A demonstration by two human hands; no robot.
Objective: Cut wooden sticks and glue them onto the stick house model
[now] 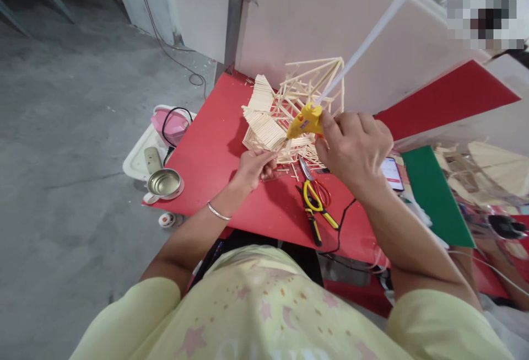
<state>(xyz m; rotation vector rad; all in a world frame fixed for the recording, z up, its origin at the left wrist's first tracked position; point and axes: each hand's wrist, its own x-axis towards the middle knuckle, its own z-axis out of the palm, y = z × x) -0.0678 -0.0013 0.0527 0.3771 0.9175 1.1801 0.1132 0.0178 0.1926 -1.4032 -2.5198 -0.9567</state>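
Observation:
My right hand (357, 142) is wrapped round a yellow hot glue gun (306, 120), and a long white glue stick (372, 35) juts from its back end. The gun's nozzle points down at a slatted panel (264, 128) on a model made of thin wooden sticks (312, 81). At the panel's near edge my left hand (254, 168) is closed in a pinch; what lies between its fingertips is too small to make out. Loose wooden sticks (311, 153) lie under the gun, beside the model.
Yellow-handled scissors (313, 197) and yellow-black pliers (313, 222) lie on the red table (210, 139). A metal cup (164, 183) stands at the left corner. A phone (392, 173) and a green board (438, 194) are to the right. White panels rise behind; another person is at upper right.

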